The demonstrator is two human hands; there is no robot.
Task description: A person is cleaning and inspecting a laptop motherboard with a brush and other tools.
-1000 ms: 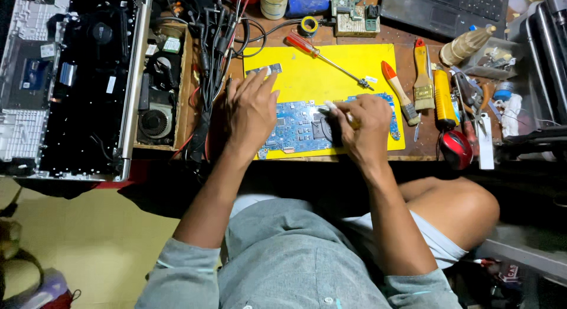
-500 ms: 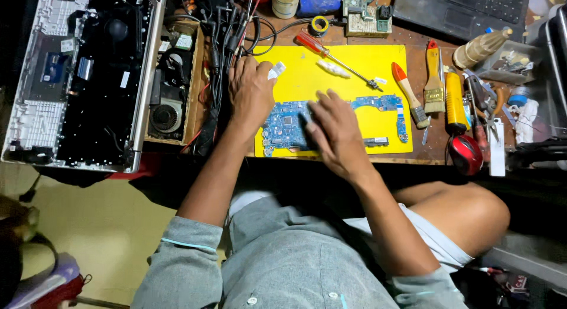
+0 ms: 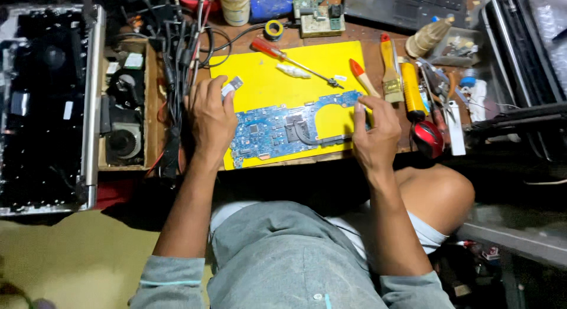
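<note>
My left hand (image 3: 212, 117) pinches a small grey chip (image 3: 231, 86) between its fingers while my right hand (image 3: 375, 132), fingers curled together, steadies the right end of the blue circuit board (image 3: 277, 129), lying flat on the yellow mat (image 3: 277, 79) on the desk (image 3: 366, 37).

A cluttered brown wooden workbench (image 3: 360, 33) carries a bright yellow rectangular work mat (image 3: 277, 84), a shallow wooden tray of fan parts (image 3: 150, 108), a tangle of black cables (image 3: 180, 55) — and two flat paintbrushes (image 3: 387, 70) at the mat's right edge
</note>
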